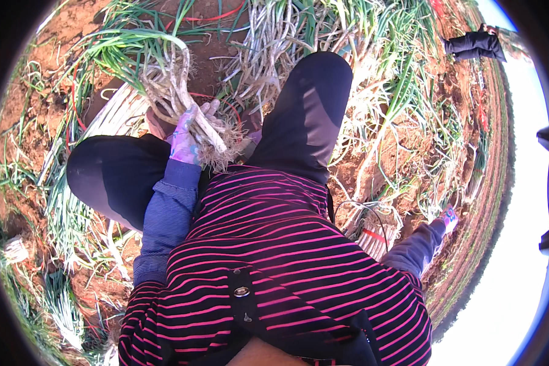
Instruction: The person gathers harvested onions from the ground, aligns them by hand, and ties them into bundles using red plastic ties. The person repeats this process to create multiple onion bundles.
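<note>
My left hand [186,135], in a patterned pink and purple glove, is closed around several green onions [178,91] between my knees. Their roots [222,148] point towards my body, and the green leaves [119,45] fan out to the upper left. Just beyond this hand lies a thick bundle of white onion stems [121,110]. My right hand [449,218], gloved too, is stretched far out to the right near the ground; its fingers are too small and bright to make out. Between it and my body lies an onion bundle [374,240] with a red tie.
A large loose heap of green onions [274,41] lies beyond my knees and spreads right. Red ties [210,17] lie on the brown soil. More onion bundles [66,315] are at lower left. Ploughed rows [489,183] run along the right, with a dark-clothed person [475,45] at upper right.
</note>
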